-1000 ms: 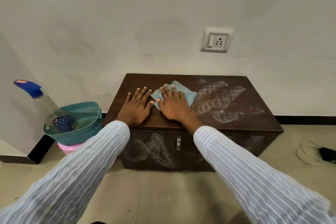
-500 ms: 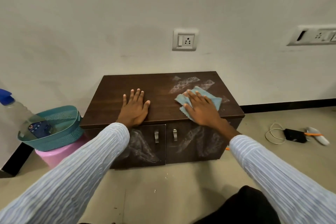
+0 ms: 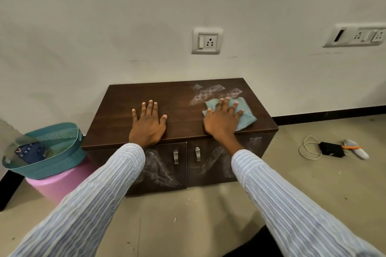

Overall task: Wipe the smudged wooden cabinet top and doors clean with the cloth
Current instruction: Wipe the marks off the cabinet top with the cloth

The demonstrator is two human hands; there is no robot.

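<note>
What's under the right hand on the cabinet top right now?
The right hand presses flat on the blue cloth, which lies on the cabinet top. Whether smudges remain beneath the cloth cannot be seen; white smudges show just behind it.

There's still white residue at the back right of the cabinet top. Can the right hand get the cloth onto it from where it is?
Probably yes. The right hand presses flat on the cloth, and the white smudges lie just beyond its fingertips on the cabinet top, with nothing standing between them.

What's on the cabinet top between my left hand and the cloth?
Nothing: in the head view, only bare dark wood lies between the left hand and the cloth; the white smudges sit farther back.
</note>
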